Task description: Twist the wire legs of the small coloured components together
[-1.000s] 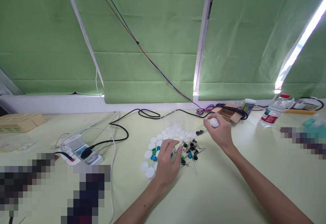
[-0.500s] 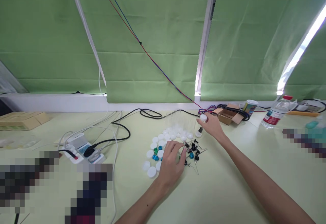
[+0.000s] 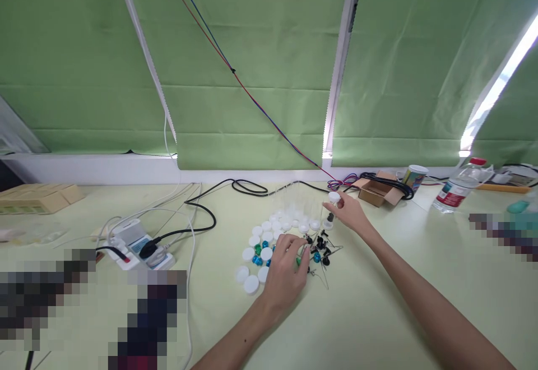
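Observation:
My right hand [image 3: 351, 212] pinches a white cap [image 3: 334, 197] at the top of what looks like a clear tube, whose walls are hard to make out. Below it are a black piece [image 3: 330, 217] and a white base [image 3: 328, 225] on the table. My left hand [image 3: 286, 272] hovers over or rests among small parts, its fingers curved and the thumb apart from the index finger, with nothing visible between them. Beside its fingertips lie black pieces with thin metal wires [image 3: 323, 243] and a blue bead-like piece [image 3: 316, 257]. White caps [image 3: 251, 285] surround its left side.
Clear tubes with white bases [image 3: 296, 213] stand behind my left hand. A power strip [image 3: 138, 246] with cables is on the left. Toward the back right are an open cardboard box [image 3: 376, 195], a can [image 3: 415, 176] and a water bottle [image 3: 456, 188].
My right hand has shifted very slightly, still at the white cap. My left thumb and index finger are a little farther apart. The view has moved slightly.

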`<action>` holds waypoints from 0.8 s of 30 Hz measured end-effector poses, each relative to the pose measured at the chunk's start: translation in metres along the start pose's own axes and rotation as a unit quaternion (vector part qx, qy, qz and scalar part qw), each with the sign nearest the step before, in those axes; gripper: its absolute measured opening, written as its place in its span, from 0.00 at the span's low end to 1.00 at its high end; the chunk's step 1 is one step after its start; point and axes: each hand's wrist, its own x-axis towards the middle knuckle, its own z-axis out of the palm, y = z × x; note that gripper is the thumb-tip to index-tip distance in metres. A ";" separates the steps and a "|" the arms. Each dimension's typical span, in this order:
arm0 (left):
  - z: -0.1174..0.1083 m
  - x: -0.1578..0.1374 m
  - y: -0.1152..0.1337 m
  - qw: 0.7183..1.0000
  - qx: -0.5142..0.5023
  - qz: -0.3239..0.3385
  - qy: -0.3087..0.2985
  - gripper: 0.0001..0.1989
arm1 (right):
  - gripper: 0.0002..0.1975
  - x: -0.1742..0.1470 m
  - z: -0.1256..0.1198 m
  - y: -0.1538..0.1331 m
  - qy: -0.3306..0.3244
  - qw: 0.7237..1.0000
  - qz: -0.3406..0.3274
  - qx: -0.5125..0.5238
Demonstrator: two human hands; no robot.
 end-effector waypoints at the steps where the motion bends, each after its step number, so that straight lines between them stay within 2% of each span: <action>1: 0.000 0.000 0.000 1.000 0.000 0.001 -0.001 0.06 | 0.18 0.000 0.000 0.001 -0.010 1.000 0.008 0.004; 8: 0.001 0.000 0.000 1.000 0.004 0.000 -0.007 0.06 | 0.14 0.002 -0.002 0.004 -0.064 0.996 0.036 0.049; 15: 0.001 -0.001 0.000 1.000 0.006 -0.008 -0.017 0.06 | 0.13 -0.002 -0.006 0.003 -0.091 0.994 0.032 0.052; 19: 0.000 -0.001 0.000 1.000 0.005 -0.011 -0.023 0.06 | 0.18 -0.007 -0.010 0.004 -0.119 0.988 0.085 0.052; 21: 0.000 0.000 0.001 1.000 0.004 -0.014 -0.025 0.06 | 0.12 -0.017 -0.018 -0.001 -0.136 0.985 0.108 0.016; 23: 0.000 0.000 0.001 0.999 0.006 -0.016 -0.027 0.06 | 0.07 -0.032 -0.032 -0.013 -0.153 0.984 0.081 -0.033; 24: 0.000 0.000 0.001 0.999 0.009 -0.017 -0.027 0.06 | 0.09 -0.043 -0.041 -0.021 -0.159 0.985 0.053 -0.040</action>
